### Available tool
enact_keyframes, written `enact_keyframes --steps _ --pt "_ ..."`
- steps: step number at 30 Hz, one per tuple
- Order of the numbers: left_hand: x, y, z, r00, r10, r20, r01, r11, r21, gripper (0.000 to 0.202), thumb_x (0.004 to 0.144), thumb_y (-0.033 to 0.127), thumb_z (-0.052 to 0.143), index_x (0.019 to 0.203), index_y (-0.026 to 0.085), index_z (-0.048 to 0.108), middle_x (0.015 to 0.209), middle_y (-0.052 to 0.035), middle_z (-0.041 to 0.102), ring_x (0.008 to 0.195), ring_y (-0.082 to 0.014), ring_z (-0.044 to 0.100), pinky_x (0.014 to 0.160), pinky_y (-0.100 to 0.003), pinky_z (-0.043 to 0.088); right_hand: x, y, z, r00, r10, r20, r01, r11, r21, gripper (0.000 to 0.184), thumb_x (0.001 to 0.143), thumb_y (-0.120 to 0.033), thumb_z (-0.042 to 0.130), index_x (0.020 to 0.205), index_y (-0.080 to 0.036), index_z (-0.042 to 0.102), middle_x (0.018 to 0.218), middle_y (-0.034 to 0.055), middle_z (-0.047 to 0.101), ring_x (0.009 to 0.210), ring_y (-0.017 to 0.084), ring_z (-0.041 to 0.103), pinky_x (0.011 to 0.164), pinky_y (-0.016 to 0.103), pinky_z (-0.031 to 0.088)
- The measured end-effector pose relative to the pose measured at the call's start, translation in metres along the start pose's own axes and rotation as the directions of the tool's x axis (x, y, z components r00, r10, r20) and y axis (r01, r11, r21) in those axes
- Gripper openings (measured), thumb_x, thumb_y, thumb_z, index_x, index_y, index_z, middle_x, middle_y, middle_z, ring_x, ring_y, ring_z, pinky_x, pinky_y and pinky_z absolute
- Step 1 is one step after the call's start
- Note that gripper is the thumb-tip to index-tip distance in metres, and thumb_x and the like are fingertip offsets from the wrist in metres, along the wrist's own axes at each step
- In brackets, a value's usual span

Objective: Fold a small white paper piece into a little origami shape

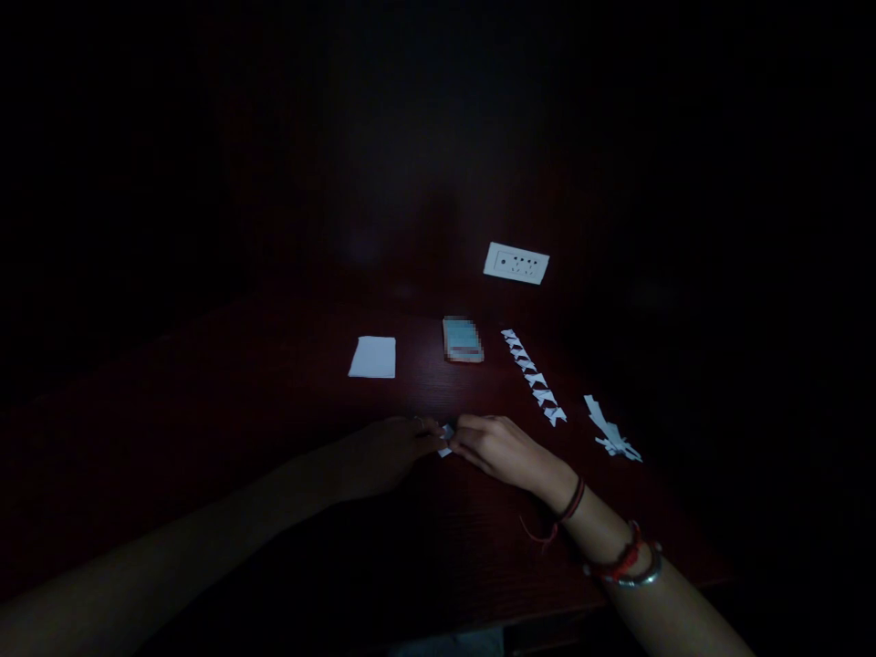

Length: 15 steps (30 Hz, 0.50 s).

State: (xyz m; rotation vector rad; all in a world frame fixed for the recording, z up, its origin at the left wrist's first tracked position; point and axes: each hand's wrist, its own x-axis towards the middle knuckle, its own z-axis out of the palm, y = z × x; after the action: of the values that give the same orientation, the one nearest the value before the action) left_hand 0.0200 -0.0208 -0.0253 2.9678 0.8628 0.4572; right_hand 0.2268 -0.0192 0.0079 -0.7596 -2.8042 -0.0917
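Observation:
Between my two hands is a small folded piece of white paper (446,438), close above the dark red table. My left hand (391,449), dim in the shadow, pinches its left side with the fingertips. From the right, my right hand (494,445) has its fingers closed on the paper's other side. Part of the paper is covered by the fingers, so its exact folded shape cannot be made out. To the right runs a row of small folded paper pieces (534,376). Farther right lies a bunch of narrow paper strips (612,436).
A stack of square white paper (373,357) lies on the left of the dark red table (301,392). Beyond my hands is a blurred blue-green rectangular object (463,339). A white socket panel (516,263) is on the wall behind. The surroundings are very dark.

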Motion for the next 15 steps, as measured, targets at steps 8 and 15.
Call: enact_keyframes --steps 8,15 --pt "-0.0052 0.0073 -0.0067 1.0 -0.022 -0.021 0.022 1.0 -0.008 0.044 0.074 0.004 0.04 0.114 0.022 0.041 0.117 -0.0057 0.044 0.103 -0.0184 0.043 0.085 -0.032 0.035 -0.0021 0.0052 -0.0014 1.0 0.023 -0.014 -0.018 0.957 0.289 0.019 0.08 -0.021 0.043 0.091 -0.017 0.057 0.081 0.0024 0.053 0.073 0.009 0.05 0.066 0.019 0.038" --pt "-0.0061 0.0048 -0.0031 1.0 -0.008 -0.023 0.008 1.0 0.01 0.041 0.075 0.008 0.042 0.114 0.021 0.041 0.116 -0.0068 0.045 0.102 -0.0193 0.043 0.085 -0.033 0.035 -0.0034 0.0077 0.0001 0.999 -0.007 0.032 -0.001 0.967 0.254 0.022 0.078 -0.02 0.045 0.096 -0.02 0.058 0.082 0.002 0.054 0.073 0.009 0.05 0.066 0.019 0.037"
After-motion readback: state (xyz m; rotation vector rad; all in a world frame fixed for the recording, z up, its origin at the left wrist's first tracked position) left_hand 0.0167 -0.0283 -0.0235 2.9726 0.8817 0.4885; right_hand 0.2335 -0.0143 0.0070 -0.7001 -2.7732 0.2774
